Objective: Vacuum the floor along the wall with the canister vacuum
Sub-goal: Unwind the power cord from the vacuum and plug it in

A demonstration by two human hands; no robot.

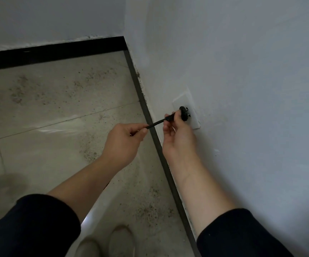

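My right hand pinches a black power plug right at the white wall socket low on the right wall; the prongs point at the socket and still show. My left hand grips the black cord a short way behind the plug, and the cord runs taut between both hands. The canister vacuum itself is not in view. The tiled floor carries patches of dark grit, densest along the right wall.
A dark baseboard runs along the right wall and another along the far wall; they meet in a corner at the top. My two light shoes stand at the bottom edge, near the right wall.
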